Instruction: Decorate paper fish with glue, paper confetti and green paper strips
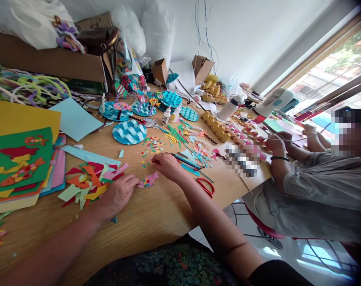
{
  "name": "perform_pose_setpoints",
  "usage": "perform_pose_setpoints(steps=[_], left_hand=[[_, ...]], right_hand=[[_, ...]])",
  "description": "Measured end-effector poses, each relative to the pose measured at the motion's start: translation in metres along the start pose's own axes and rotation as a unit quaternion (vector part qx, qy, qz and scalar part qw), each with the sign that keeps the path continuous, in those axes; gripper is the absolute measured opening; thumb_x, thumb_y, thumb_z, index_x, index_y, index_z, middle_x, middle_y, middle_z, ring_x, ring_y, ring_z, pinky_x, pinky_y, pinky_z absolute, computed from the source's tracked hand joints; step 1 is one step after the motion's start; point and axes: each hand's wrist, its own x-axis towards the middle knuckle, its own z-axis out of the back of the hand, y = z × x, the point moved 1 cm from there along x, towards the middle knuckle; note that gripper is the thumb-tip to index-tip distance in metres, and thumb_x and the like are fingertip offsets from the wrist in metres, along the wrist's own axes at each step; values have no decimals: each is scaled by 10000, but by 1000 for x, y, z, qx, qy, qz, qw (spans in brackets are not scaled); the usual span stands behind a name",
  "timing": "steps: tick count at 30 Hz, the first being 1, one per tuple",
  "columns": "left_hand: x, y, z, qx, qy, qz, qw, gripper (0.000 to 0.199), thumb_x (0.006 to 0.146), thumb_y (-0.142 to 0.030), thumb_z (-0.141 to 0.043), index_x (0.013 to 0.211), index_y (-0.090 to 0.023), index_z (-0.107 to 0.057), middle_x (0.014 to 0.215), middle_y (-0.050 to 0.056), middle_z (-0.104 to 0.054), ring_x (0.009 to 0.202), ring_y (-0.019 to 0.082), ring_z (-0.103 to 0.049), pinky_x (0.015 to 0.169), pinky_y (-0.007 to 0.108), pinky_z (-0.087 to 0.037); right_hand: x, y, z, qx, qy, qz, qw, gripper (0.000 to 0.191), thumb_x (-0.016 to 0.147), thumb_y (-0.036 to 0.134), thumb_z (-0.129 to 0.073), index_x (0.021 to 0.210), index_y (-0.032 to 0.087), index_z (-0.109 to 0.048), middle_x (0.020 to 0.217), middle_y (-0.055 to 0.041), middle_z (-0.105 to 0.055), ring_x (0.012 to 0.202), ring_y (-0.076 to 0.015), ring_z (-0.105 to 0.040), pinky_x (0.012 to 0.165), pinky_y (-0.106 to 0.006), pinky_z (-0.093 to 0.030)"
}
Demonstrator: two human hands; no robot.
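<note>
Left hand (pixel 121 194), fingers close together, touches the nose of a flat pink paper fish (pixel 150 180) left of and below the frame's centre; its long axis slants gently, head left, tail upper right, flank dotted with round colours. Right hand (pixel 165 163) curls near loose paper dots (pixel 153 146) (whether either hand grips anything, one cannot tell).

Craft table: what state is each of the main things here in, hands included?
Pink paper fish, lying flat, dots on its body
Left hand, fingertips at the fish's head
Right hand, fingertips near the loose dots
Loose dots, scattered
Paper scraps, loosely heaped
Wavy blue disc, lying flat
Glue bottle, upright
Red-handled scissors, lying down, blades unclear
</note>
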Motion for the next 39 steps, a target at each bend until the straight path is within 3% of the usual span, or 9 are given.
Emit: perform_pose_setpoints(steps=[5,14,21,39], left_hand=[[1,1,1,3,-19,-16,1000,301,807,-90,-299,849,-178,-584,844,45,-646,787,149,-619,685,237,-497],[2,3,-2,-19,-25,-9,999,272,855,-152,-318,850,-181,-589,845,41,-653,795,153,-620,697,248,-502],[2,5,-1,-32,2,8,999,266,851,-166,-326,884,-173,-590,865,50,-651,816,159,-614,727,271,-501],[2,4,-1,-20,-11,0,1000,267,847,-149,-323,863,-168,-588,855,51,-658,804,154,-623,708,251,-498]], right_hand=[[8,-4,5,-35,20,-48,998,218,791,179,-459,912,199,-639,880,-47,-656,816,-158,-579,645,-221,-354],[20,-2,0,-46,28,-54,997,206,813,285,-469,904,211,-639,921,-43,-654,826,-160,-580,624,-225,-358],[23,1,0,-38,39,-62,997,208,792,231,-454,873,199,-643,911,-56,-660,825,-174,-582,623,-238,-365],[18,-14,2,19,3,-48,999,166,754,184,-475,806,163,-632,776,-31,-648,699,-127,-538,574,-212,-319]])
